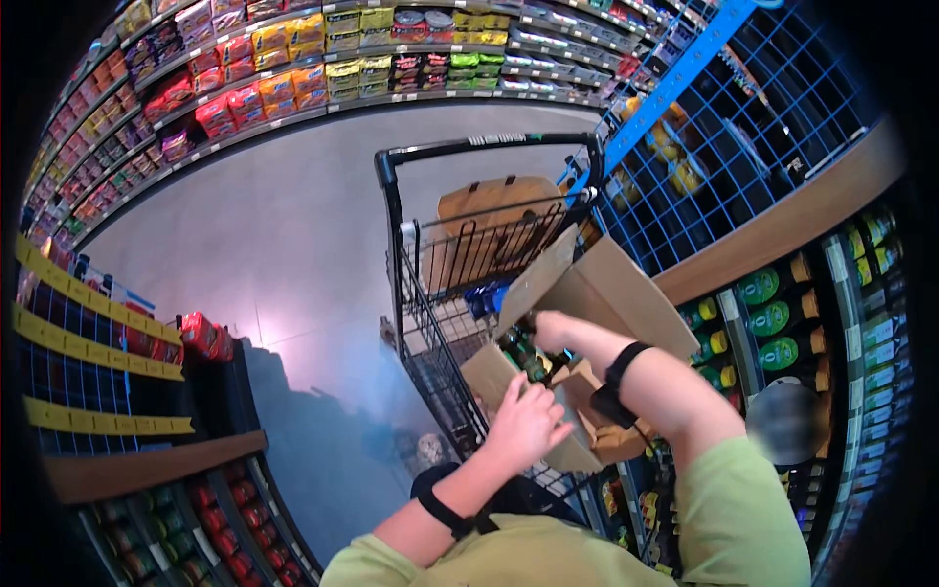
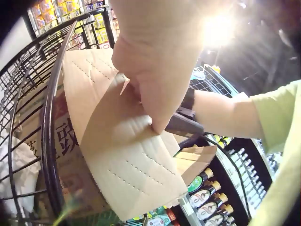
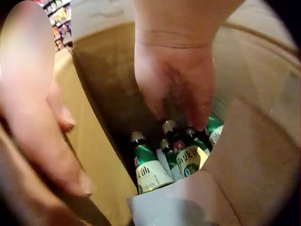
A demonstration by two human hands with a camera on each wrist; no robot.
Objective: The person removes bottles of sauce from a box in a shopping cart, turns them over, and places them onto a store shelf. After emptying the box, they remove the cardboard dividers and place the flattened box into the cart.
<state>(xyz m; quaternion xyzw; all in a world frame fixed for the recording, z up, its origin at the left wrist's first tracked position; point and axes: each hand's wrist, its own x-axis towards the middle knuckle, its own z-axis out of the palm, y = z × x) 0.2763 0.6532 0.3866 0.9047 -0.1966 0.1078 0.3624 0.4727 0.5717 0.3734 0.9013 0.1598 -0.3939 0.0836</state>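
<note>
A cardboard box with raised flaps sits in the shopping cart. Green-labelled glass bottles with dark necks stand inside it. My right hand reaches down into the box, thumb and fingers apart at the bottle tops in the right wrist view; I cannot tell whether they grip a neck. My left hand is at the near side of the box, fingers loosely spread and mostly straight. Its fingertips lie against the cardboard flap in the left wrist view.
A blue wire rack and shelves of bottles border the cart on the right. Another display stands at the left. Packaged snacks line the curved shelves beyond the floor. Another cardboard piece leans in the cart.
</note>
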